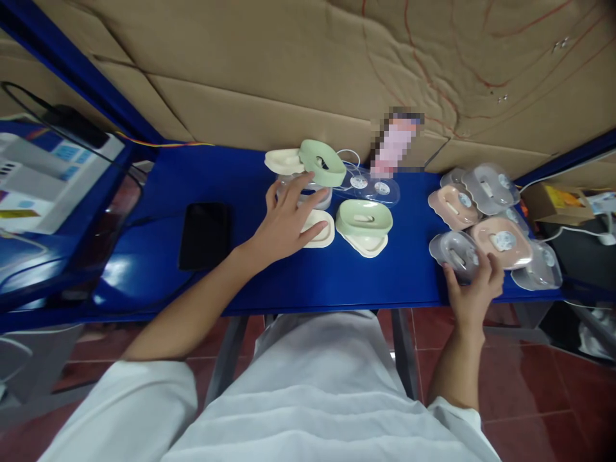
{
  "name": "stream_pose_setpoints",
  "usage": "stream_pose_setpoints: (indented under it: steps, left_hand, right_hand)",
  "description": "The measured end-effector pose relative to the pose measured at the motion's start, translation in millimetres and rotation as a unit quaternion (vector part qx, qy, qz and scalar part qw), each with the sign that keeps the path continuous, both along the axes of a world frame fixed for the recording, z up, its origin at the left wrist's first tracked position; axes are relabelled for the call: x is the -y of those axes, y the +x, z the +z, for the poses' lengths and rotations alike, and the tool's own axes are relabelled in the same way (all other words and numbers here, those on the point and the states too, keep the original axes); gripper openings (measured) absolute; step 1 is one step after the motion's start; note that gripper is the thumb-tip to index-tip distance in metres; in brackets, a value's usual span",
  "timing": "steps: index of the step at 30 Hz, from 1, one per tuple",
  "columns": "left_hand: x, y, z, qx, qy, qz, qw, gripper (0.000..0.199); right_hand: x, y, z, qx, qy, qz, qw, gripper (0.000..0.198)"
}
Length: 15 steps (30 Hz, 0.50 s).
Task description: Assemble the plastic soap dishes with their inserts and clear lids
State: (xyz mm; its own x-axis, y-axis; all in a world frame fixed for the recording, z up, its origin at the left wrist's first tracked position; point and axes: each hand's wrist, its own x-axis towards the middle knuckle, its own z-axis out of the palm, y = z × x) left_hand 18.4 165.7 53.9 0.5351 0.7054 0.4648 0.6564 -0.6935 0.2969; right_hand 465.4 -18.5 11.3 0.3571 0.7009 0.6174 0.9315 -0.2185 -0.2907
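My left hand (283, 221) is stretched over a clear plastic box (323, 197) and a cream oval tray (321, 230), its fingers spread; whether the fingertips touch either is hard to tell. Just beyond the fingers, a light green oval dish with a slot (330, 168) leans beside a cream piece (283, 160). To the right of the tray, another green dish (364, 219) rests on a cream tray (369, 244). At the right, my right hand (474, 292) has its thumb and fingers around a clear greyish box (453, 251) on the table.
Several pink and clear boxes (500, 242) are piled around my right hand. A clear lid with round stickers (370, 186) and a blurred-out phone (397, 144) stand at the back, by the cardboard wall (264, 70). A black phone (205, 236) lies left on the blue table (298, 285).
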Motion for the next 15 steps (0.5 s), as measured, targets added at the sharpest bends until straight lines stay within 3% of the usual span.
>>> stream_pose_setpoints:
  steps: [5,9,12,15]
  left_hand:
    - [5,4,5.0,0.025,-0.006,-0.036,0.999,0.056]
    - [12,7,12.2,0.083,-0.024,-0.085,0.993,0.058]
    - [21,12,11.9,0.160,-0.083,-0.165,0.970,0.091]
    - [28,19,4.8,0.236,-0.141,-0.223,0.935,0.125]
  right_hand:
    - [-18,-10,-2,-0.068,0.052,0.066,0.994,0.066]
    - [-41,-40,8,-0.152,0.133,0.150,0.968,0.062]
    - [-62,-83,31,-0.159,0.159,0.268,0.937,0.059]
    - [-86,-135,61,-0.093,0.119,0.411,0.899,0.058]
